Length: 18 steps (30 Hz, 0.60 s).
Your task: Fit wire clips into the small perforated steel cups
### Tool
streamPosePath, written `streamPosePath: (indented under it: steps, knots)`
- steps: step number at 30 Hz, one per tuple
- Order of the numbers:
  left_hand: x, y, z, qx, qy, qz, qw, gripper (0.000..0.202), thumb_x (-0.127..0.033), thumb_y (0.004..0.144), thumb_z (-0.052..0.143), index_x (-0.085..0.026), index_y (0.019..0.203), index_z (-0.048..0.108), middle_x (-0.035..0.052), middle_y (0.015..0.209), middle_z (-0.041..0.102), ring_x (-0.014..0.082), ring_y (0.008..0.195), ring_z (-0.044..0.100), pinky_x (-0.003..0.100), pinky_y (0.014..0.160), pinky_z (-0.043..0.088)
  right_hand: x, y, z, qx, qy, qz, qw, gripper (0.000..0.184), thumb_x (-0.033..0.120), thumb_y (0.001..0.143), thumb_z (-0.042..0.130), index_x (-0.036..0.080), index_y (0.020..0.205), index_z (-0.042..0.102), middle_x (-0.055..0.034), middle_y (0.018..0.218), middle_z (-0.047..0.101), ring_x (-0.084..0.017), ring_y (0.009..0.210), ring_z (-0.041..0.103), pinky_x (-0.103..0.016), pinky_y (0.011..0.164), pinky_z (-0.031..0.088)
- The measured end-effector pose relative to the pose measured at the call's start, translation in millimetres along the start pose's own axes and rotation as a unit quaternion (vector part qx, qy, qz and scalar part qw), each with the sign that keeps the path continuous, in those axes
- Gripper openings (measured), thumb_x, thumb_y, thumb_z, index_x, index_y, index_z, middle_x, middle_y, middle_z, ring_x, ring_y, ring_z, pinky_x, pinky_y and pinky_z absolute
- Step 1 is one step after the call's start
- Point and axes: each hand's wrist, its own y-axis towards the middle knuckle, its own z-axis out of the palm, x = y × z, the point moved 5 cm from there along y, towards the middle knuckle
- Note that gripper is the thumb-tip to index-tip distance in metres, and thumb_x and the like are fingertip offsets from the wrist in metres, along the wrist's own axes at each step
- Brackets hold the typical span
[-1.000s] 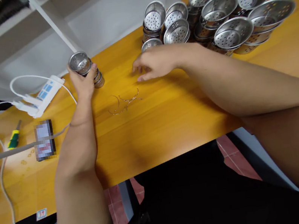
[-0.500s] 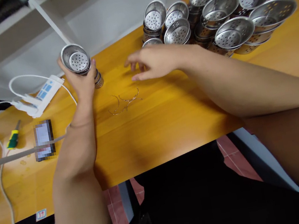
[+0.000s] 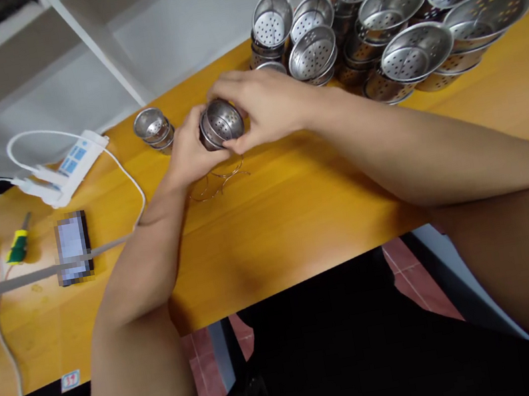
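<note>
My left hand is wrapped round a perforated stainless-steel cup, which tilts with its mouth towards me. On the far side and rim of the same cup are the curled fingers of my right hand. Whether a second cup is nested in it, I cannot tell. A short stack of similar cups stands to the left of my left hand. Just below the hands, several thin bent wires lie on the table, partly hidden by my left hand.
Several stacks of perforated cups crowd the back right of the table. On the left are a white power strip with cables, a green-and-yellow screwdriver and a phone. A shelf wall runs behind.
My left hand has moved right, away from the back left, with the cup. My right hand has closed on the cup too. The short stack at left now shows.
</note>
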Motion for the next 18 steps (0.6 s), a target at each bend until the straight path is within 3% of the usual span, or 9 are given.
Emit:
streamPosePath:
  steps: [3,6,10,12,14,18]
  knots:
    - [8.8,-1.1,6.3,0.018,-0.038,-0.005,0.999,0.125,-0.11,0.061,0.111,-0.03,0.15,0.074,0.0023,0.128,0.086,0.0449,0.131,0.093,0.075,0.133,0.074,0.0,-0.5,-2.9,0.01,-0.007,-0.029,1.0,0.067,0.041,0.111,0.091,0.015,0.17,0.072,-0.0254,0.172,0.075,-0.046,0.153,0.073,-0.047,0.123,0.055]
    - [17.1,-1.7,8.7,0.017,-0.06,-0.007,0.998,0.129,-0.109,0.064,0.111,-0.03,0.157,0.072,0.0066,0.139,0.087,0.0483,0.146,0.089,0.077,0.142,0.067,0.0,-2.3,-9.6,0.011,-0.005,-0.063,0.998,0.07,0.04,0.11,0.09,0.02,0.174,0.072,-0.0225,0.174,0.074,-0.045,0.157,0.07,-0.048,0.126,0.054]
    - [31.3,-2.9,0.2,-0.038,-0.053,-0.01,0.998,0.127,-0.109,0.073,0.107,-0.032,0.165,0.067,0.0112,0.156,0.084,0.0484,0.165,0.08,0.074,0.152,0.059,-10.8,-5.2,-20.7,-0.011,-0.018,-0.002,1.0,0.082,0.054,0.119,0.077,0.037,0.197,0.058,-0.0141,0.177,0.075,-0.049,0.164,0.061,-0.057,0.125,0.053]
    - [37.5,-5.0,-5.9,-0.069,-0.062,-0.03,0.995,0.125,-0.11,0.073,0.106,-0.033,0.164,0.067,0.0123,0.16,0.082,0.0465,0.164,0.081,0.072,0.152,0.06,-18.7,-6.0,-24.3,-0.046,0.011,0.024,0.999,0.085,0.056,0.12,0.073,0.03,0.199,0.056,-0.0168,0.182,0.071,-0.048,0.162,0.062,-0.054,0.125,0.054]
    - [42.2,-8.4,-10.3,-0.09,-0.081,-0.065,0.991,0.123,-0.11,0.073,0.106,-0.033,0.161,0.067,0.0137,0.161,0.082,0.0448,0.16,0.083,0.07,0.151,0.061,-26.0,-4.9,-20.1,-0.051,0.035,0.024,0.998,0.082,0.054,0.119,0.078,0.019,0.192,0.064,-0.0226,0.183,0.069,-0.047,0.156,0.066,-0.051,0.127,0.054]
    - [49.3,-14.5,-11.1,-0.099,-0.117,-0.116,0.981,0.12,-0.111,0.074,0.104,-0.035,0.159,0.067,0.0136,0.159,0.082,0.0426,0.158,0.084,0.07,0.148,0.063,-37.6,1.0,9.0,0.053,-0.005,0.032,0.998,0.075,0.05,0.115,0.089,0.014,0.18,0.074,-0.0261,0.172,0.075,-0.048,0.143,0.076,-0.051,0.118,0.057]
